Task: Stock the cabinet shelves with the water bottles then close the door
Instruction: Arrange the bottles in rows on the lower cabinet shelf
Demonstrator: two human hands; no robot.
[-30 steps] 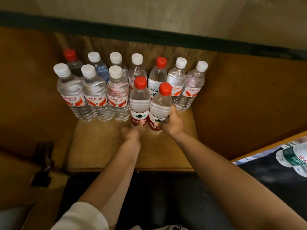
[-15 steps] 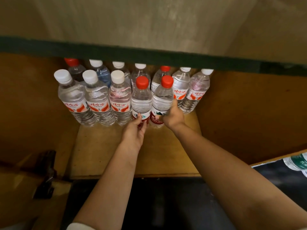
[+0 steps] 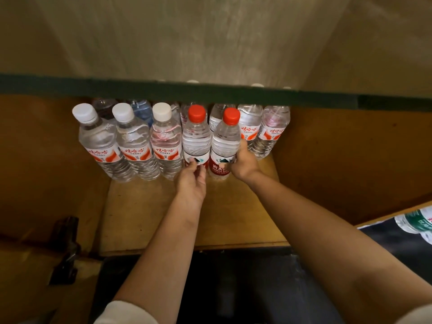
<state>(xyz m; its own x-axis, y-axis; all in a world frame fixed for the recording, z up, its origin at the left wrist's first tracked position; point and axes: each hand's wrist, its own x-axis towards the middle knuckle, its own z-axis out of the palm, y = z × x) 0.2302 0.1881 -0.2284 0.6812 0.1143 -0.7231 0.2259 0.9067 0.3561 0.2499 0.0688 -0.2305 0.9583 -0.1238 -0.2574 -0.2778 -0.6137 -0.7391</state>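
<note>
Two red-capped water bottles stand side by side in the front row on the wooden cabinet shelf point(image 3: 140, 218). My right hand point(image 3: 243, 163) grips the right red-capped bottle point(image 3: 225, 139) round its label, thumb across the front. My left hand point(image 3: 192, 183) touches the foot of the left red-capped bottle point(image 3: 196, 136) with its fingertips, fingers loosely extended. Left of them stand three white-capped bottles point(image 3: 133, 141) with red and white labels. Several more bottles fill the rear row point(image 3: 271, 132), their caps hidden behind the upper shelf edge point(image 3: 210, 93).
The cabinet's right wall point(image 3: 339, 160) stands close beside the rear bottles. A dark metal hinge point(image 3: 66, 251) sits at the lower left on the open door. A green-labelled bottle point(image 3: 418, 224) lies outside at the right edge. Bare shelf board lies in front of the bottles.
Both red-capped bottles have slid back into line with the white-capped front row. My left hand has eased off to fingertips. The view has shifted so the shelf edge hides the rear caps.
</note>
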